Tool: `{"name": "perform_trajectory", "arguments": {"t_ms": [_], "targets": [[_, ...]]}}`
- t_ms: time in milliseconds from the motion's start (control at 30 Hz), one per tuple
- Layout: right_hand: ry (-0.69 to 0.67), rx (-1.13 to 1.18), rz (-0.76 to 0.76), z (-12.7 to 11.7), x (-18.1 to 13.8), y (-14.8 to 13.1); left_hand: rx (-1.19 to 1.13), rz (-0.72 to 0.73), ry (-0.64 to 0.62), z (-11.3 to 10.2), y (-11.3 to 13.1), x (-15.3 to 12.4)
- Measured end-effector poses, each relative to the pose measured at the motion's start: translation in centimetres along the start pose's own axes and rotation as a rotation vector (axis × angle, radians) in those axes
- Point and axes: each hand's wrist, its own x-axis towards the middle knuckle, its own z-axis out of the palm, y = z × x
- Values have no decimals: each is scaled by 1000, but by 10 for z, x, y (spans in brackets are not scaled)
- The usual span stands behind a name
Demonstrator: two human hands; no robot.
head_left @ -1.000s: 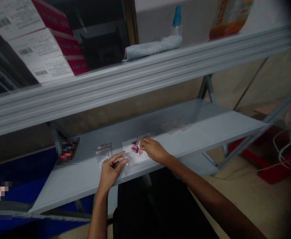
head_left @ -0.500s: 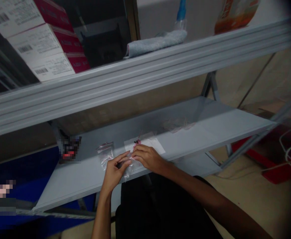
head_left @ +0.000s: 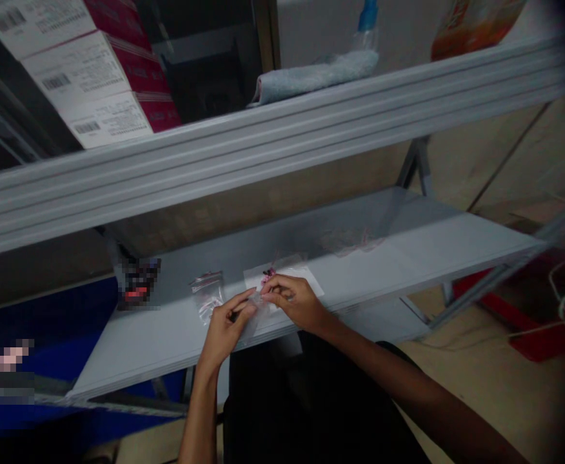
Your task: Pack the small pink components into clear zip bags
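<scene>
A second ago, the right hand was on the small pink and dark pieces; now its fingertips are at the edge of the clear bag, beside the left hand. Half a second ago those fingers lay flatter; now they are more bent and the thumb shows. The pieces are more covered by the right hand than a second ago, and the view has shifted slightly.

There are two hands and one bag between them, near the front edge of the lower shelf. Measured from that bag, one white sheet lies between 1 and 2 o'clock, with the pieces on it at 1 o'clock, partly hidden, so their number cannot be told. One flat zip bag lies at 10 o'clock, and a heap of clear film at 2, too faint to count. On the upper shelf, three boxes are stacked at 11 o'clock; one cloth lies between 12 and 1, and one blue-topped bottle stands at 1.

The left forearm comes up from 7 o'clock, its fingers and thumb pinching the bag. The right forearm reaches in from 4, wrist low, fingers curled with the tips close together; whether they grip film or a piece cannot be told.
</scene>
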Motion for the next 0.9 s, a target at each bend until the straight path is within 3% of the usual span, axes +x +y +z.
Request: {"name": "perform_trajectory", "arguments": {"t_ms": [133,400,567,633,800,900], "targets": [[-47,-63,-56,6,-2,0,21,26,-65,0,1,1],[-17,-121,-159,3,-2,-6,-28,-22,40,-1,-1,-2],[-129,-160,-193,7,-4,-1,-64,-18,18,-1,4,-4],[-144,-195,-185,5,-3,0,-70,-15,36,0,3,-3],[-24,-319,-70,-17,4,5,-135,-35,170,1,-5,-1],[-133,-434,-4,-35,8,11,-174,-38,256,-1,-9,0]]}}
